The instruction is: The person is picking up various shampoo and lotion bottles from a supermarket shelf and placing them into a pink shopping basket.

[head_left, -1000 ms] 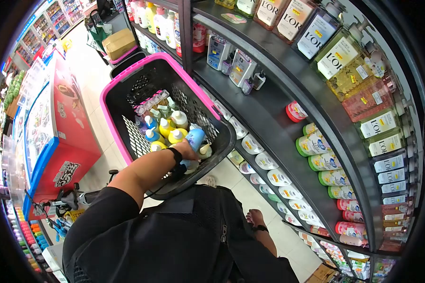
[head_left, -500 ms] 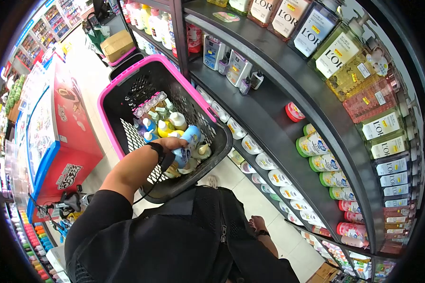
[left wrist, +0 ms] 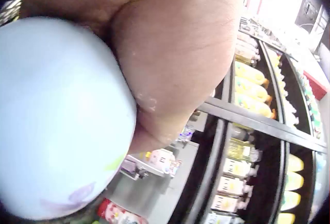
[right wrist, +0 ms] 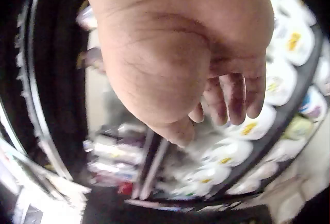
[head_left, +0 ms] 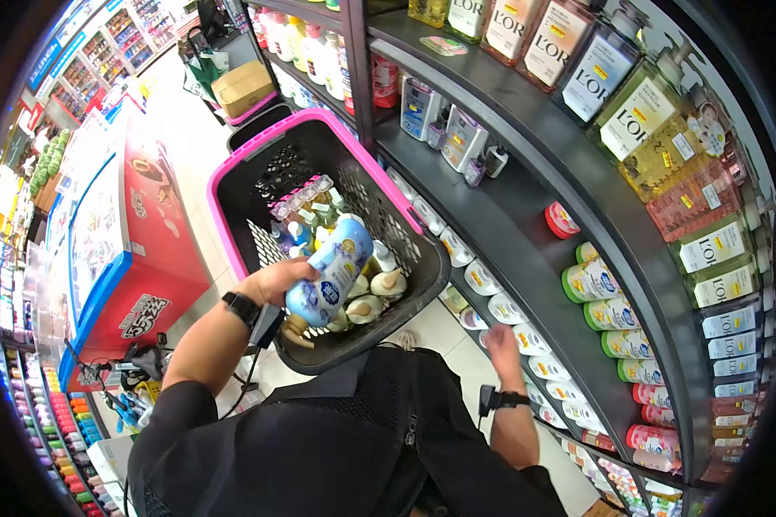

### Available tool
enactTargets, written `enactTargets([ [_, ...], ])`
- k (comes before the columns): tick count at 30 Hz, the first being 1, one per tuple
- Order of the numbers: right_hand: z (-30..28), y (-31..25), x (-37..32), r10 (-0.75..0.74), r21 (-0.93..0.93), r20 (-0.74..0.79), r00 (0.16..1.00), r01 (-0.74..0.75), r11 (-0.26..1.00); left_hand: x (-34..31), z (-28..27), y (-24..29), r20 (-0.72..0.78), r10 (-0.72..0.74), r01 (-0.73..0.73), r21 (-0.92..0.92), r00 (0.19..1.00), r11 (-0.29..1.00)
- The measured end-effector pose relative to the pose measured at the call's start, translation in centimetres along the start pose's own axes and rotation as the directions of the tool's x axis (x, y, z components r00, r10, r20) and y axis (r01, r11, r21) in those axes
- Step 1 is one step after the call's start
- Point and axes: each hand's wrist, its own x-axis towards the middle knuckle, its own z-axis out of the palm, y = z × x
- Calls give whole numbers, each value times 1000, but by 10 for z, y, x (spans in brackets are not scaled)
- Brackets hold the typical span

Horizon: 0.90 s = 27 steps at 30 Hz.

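In the head view my left hand (head_left: 286,277) grips a light blue bottle (head_left: 341,263) with a printed label, tilted above the basket. A tan pump-like piece (head_left: 297,332) shows at its lower end. The left wrist view has the smooth, rounded blue bottle (left wrist: 62,116) pressed against the palm. Beneath it, the black basket (head_left: 233,185) with a pink rim carries several pump bottles, among them cream-topped ones (head_left: 365,308). My right hand (head_left: 502,351) hovers beside the lower shelf of white bottles, fingers loosely extended and holding nothing in the right wrist view.
Dark shelving (head_left: 509,185) curves along the right, stocked with pump bottles, green-capped bottles (head_left: 591,282) and a red-lidded tub (head_left: 561,221). A red chest freezer (head_left: 159,250) stands at the left. Behind the basket sits a cardboard box (head_left: 242,90).
My left hand has lifted the blue bottle up out of the basket and tilted it toward me, label showing. My right hand has risen from my side toward the shelf.
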Motion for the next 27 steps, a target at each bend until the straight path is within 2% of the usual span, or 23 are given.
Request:
enactTargets([
  [1, 5, -36, 14, -155, -22, 33, 987, 156, 988, -10, 0, -3, 73, 47, -45, -37, 996, 998],
  [3, 14, -171, 7, -412, -129, 106, 905, 423, 897, -34, 21, -1, 192, 136, -124, -71, 972, 990],
  [5, 33, -241, 10, -533, 9, 216, 818, 545, 839, -50, 35, -2, 244, 184, -170, -77, 952, 982],
  [7, 59, -278, 19, -493, 342, 404, 771, 373, 863, -61, 51, -2, 295, 195, -189, -50, 935, 981],
  [9, 82, -304, 16, -396, 380, 574, 717, 195, 904, -69, 50, -5, 278, 151, -194, 134, 948, 972],
  [11, 106, -290, 32, -606, 343, 627, 489, 525, 779, -65, 44, -14, 369, 180, -239, 122, 912, 963],
  [13, 112, -284, 20, -543, 535, 681, 490, 173, 827, -77, 67, -7, 356, 144, -182, 76, 923, 980],
  [15, 106, -273, 4, -405, 552, 700, 588, -87, 829, -68, 72, -4, 450, 62, -101, 62, 891, 993],
  [17, 98, -253, -7, -341, 588, 671, 658, -192, 786, -52, 72, -6, 526, -29, -18, 84, 850, 996],
  [18, 93, -249, -18, -349, 631, 615, 708, -176, 755, -46, 76, -7, 565, -26, -23, 79, 825, 997],
  [19, 92, -232, -22, -380, 665, 534, 755, -97, 741, -45, 81, -6, 578, -56, -10, 110, 814, 994],
  [21, 71, -212, -49, -323, 690, 403, 857, -52, 722, -35, 91, -2, 676, -42, -102, 173, 735, 980],
  [22, 59, -209, -68, -313, 745, 350, 883, -60, 665, -31, 97, 3, 735, -49, -141, 194, 676, 971],
  [26, 34, -164, -131, -196, 909, 126, 973, -33, 416, -28, 111, 2, 781, 78, -251, 103, 619, 963],
  [27, 30, -149, -145, -187, 942, 79, 979, -12, 335, -30, 121, 2, 796, 23, -156, 91, 605, 984],
])
